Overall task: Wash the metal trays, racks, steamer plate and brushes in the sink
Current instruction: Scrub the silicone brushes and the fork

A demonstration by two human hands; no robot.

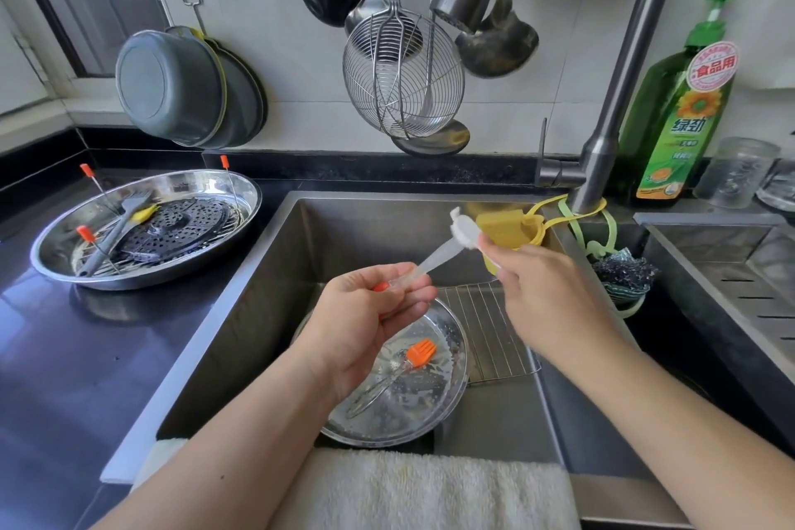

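Head camera, looking down over a dark steel sink [266, 271]. Two bare hands hold a translucent white plastic brush [434, 260] above the basin. Its long axis runs diagonally, handle low at the left, white bristled head high at the right, pointing toward the far right corner. The left hand [370, 327], palm up with fingers curled, grips the handle end. The right hand [546, 293] reaches in from the right, its fingertips pinching the brush just below the head. Both forearms stretch forward from the bottom edge.

In the basin below lies a round shiny metal tray [447, 413] holding an orange-headed silicone brush [419, 352], head pointing away from the viewer. A rectangular wire rack [490, 336] lies beside it to the right.

On the black bench [64, 357] to the left sits a second round metal tray [241, 194] carrying a dark perforated steamer plate [189, 228] and a grey-handled brush [116, 237].
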